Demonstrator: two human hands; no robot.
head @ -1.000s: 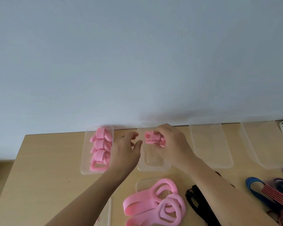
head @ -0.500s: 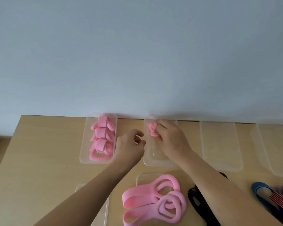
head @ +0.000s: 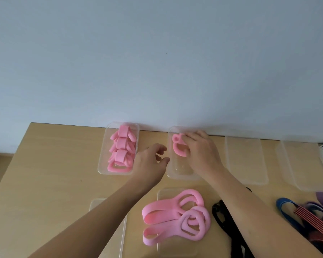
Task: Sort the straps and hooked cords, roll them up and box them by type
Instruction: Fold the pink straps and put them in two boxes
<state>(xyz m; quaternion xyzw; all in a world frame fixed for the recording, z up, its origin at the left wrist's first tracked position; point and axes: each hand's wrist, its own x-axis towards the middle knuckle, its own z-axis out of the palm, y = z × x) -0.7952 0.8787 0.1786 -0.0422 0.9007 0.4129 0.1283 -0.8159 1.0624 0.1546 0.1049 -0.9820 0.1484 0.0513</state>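
Pale blue-grey wall behind; light wood bench (head: 45, 183) pushed against it. Along the bench's far edge, a row of clear plastic boxes. Leftmost box (head: 103, 161) packed with rolled pink straps (head: 122, 151), stacked in a line with a flat pink loop at the near end. Second box (head: 172, 172) just right of it, holding one pink strap (head: 177, 148), soft and foam-like, curled into a rough ring with a small loop at its far end, lying in the far half of the box. Right hand (head: 199, 151) reached into that box, fingers curled onto the strap's right side, pressing it down. Left hand (head: 149, 162) hovered between the two boxes, fingers loosely bent and apart, gripping nothing. Two further clear boxes (head: 244, 161) toward the far right corner, nothing seen in them. Nearer the front edge, two unrolled pink straps (head: 175, 216) sprawled over a clear lid (head: 175, 246), wide flat bands ending in moulded rings. Just right of them a black strap (head: 226, 222), partly hidden under the right forearm. At the right edge, a tangle of blue, purple and red-striped cords (head: 309, 218), cut off by the frame.
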